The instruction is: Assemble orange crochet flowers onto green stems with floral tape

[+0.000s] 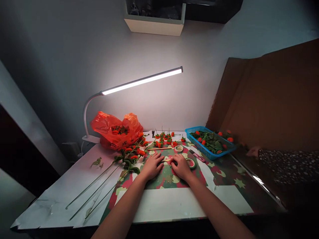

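Fingers lying flat and slightly spread, my left hand (152, 166) rests on the patterned cloth, its fingertips at one end of a thin pale stick (166, 160). My right hand (181, 167) has its fingers bent and closed around the stick's other end. Right beside that hand lies a roll of green tape (190, 163), with a smaller pale roll (178, 148) just behind. Red flower heads with green bases (166, 136) are grouped behind both hands. Several long-stemmed red flowers (134, 157) with green leaves lie left of my left hand.
A red plastic bag (106, 127) holds flower heads at the back left, near a lit lamp (143, 80). Pink-handled scissors (198, 156) lie by a blue basket (215, 155) of flowers. Another person's hand (253, 151) and patterned sleeve show at the right, before brown cardboard (271, 99).
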`<state>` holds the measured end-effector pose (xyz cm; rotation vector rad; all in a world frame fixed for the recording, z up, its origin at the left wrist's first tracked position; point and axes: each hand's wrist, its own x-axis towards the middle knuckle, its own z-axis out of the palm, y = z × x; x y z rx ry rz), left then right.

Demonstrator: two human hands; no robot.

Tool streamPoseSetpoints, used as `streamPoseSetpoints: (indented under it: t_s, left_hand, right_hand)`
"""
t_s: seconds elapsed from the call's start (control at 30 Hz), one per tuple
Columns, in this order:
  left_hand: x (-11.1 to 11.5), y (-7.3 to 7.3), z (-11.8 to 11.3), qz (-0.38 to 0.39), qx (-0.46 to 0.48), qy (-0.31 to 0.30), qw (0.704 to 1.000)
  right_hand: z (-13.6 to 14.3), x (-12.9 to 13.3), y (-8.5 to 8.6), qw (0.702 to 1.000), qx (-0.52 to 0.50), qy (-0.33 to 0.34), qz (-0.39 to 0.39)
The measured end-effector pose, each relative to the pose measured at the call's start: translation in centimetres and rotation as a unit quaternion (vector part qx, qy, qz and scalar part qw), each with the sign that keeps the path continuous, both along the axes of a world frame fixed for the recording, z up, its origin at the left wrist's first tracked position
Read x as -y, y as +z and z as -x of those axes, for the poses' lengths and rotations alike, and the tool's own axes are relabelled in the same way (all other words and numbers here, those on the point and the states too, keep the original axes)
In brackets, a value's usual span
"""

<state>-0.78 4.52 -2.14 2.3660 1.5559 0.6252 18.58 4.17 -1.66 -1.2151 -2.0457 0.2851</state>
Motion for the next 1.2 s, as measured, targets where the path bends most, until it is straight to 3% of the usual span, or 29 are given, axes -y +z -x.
streamPoseSetpoints:
  t_s: [1.2]
  left_hand:
    - [-0.62,-0.5,0.21,-0.01,0.027,-0.003,1.0]
  right_hand:
    - [-0.1,-0.17,-0.08,1.0,-0.008,-0.001,0.001]
